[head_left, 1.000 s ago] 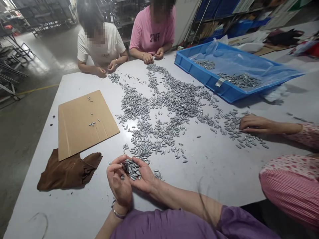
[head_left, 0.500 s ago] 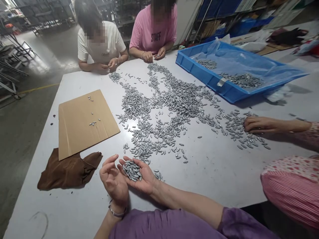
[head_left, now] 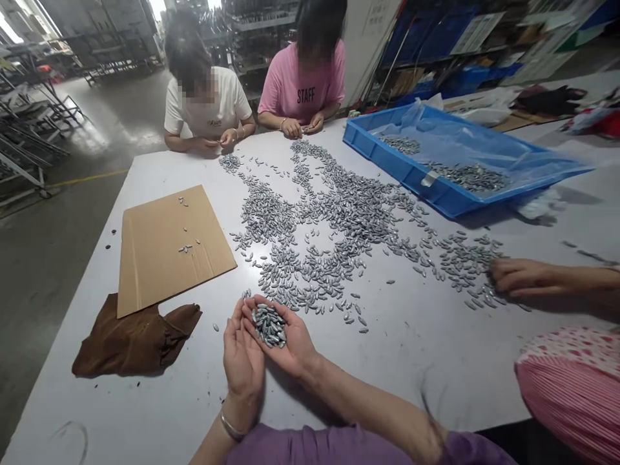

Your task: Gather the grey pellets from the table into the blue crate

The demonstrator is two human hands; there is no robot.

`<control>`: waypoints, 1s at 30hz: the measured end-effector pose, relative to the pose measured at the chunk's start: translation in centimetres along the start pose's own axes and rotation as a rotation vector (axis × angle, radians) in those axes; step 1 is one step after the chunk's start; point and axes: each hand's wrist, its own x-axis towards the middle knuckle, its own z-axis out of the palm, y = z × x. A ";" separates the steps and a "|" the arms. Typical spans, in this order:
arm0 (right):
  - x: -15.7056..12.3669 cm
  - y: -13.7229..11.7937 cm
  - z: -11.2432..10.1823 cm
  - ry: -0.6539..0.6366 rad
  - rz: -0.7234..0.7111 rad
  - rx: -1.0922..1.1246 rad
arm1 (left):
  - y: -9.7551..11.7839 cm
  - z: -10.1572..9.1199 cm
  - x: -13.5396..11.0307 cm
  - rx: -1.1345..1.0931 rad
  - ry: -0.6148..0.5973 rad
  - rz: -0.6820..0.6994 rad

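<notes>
Small grey spindle-shaped pieces (head_left: 269, 325), a heaped handful, lie in my cupped right hand (head_left: 299, 345), palm up just above the table's near part. My left hand (head_left: 243, 361), with a bracelet at the wrist, is open and lightly cupped. Its fingers rest against the fingers of my right hand, and its palm shows no pieces. Beyond my fingertips spreads a large scatter of the same grey pieces (head_left: 361, 206) over the white table (head_left: 387, 361). One loose piece (head_left: 216, 327) lies left of my left hand.
A cardboard sheet (head_left: 165, 258) with a few pieces and a brown cloth (head_left: 130, 342) lie at left. A blue tray (head_left: 397, 169), plastic-lined, holds more pieces. At right, a co-worker's hand (head_left: 518, 276) touches pieces; two people (head_left: 208, 110) sit across.
My left hand has turned and come in against my right hand, its fingers straighter. The small group of pieces beside my right wrist no longer shows. The co-worker's hand at right shifted slightly.
</notes>
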 end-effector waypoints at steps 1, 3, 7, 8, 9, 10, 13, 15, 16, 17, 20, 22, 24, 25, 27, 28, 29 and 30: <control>0.0 0.0 0.1 -0.013 -0.045 -0.030 | -0.2 0.1 0.0 -0.053 -0.004 -0.047; 0.0 0.2 0.1 -0.046 -0.124 -0.090 | -0.5 0.2 0.0 -0.151 -0.011 -0.111; -0.1 0.8 -0.2 -0.089 -0.186 -0.162 | -0.5 -0.2 0.5 -0.251 0.027 -0.197; -0.1 0.9 -0.3 -0.088 -0.193 -0.169 | -0.5 -0.3 0.6 -0.262 0.052 -0.217; -0.2 1.0 -0.3 -0.084 -0.198 -0.174 | -0.4 -0.4 0.7 -0.275 0.073 -0.235; -0.2 1.0 -0.2 -0.078 -0.199 -0.177 | -0.4 -0.4 0.8 -0.290 0.088 -0.249; -0.4 0.9 -0.1 -0.058 -0.201 -0.190 | -0.4 -0.5 0.9 -0.342 0.095 -0.267; -0.5 0.9 -0.1 -0.062 -0.222 -0.219 | -0.6 -0.7 1.0 -0.354 0.091 -0.275; -0.6 0.9 -0.1 -0.072 -0.240 -0.240 | -0.7 -0.8 1.0 -0.354 0.078 -0.279; -0.7 1.0 -0.2 -0.081 -0.263 -0.262 | -0.8 -0.9 1.1 -0.353 0.055 -0.281; -1.0 1.2 -0.4 -0.105 -0.357 -0.342 | -1.1 -1.3 1.2 -0.361 -0.027 -0.278; -1.2 1.4 -0.5 -0.130 -0.443 -0.407 | -1.3 -1.4 1.2 -0.370 -0.041 -0.281; -1.2 1.5 -0.6 -0.162 -0.516 -0.478 | -1.3 -1.4 1.2 -0.372 -0.020 -0.294; -1.2 1.6 -0.6 -0.173 -0.546 -0.509 | -1.3 -1.3 1.2 -0.374 -0.007 -0.302; -1.2 1.6 -0.7 -0.180 -0.582 -0.548 | -1.3 -1.2 1.1 -0.386 0.011 -0.325; -1.1 1.6 -0.6 -0.176 -0.592 -0.552 | -1.3 -1.1 1.1 -0.398 0.017 -0.341; -1.1 1.6 -0.6 -0.170 -0.601 -0.547 | -1.3 -1.0 1.1 -0.414 0.020 -0.358; -1.1 1.6 -0.5 -0.166 -0.610 -0.545 | -1.3 -0.9 1.0 -0.432 0.019 -0.375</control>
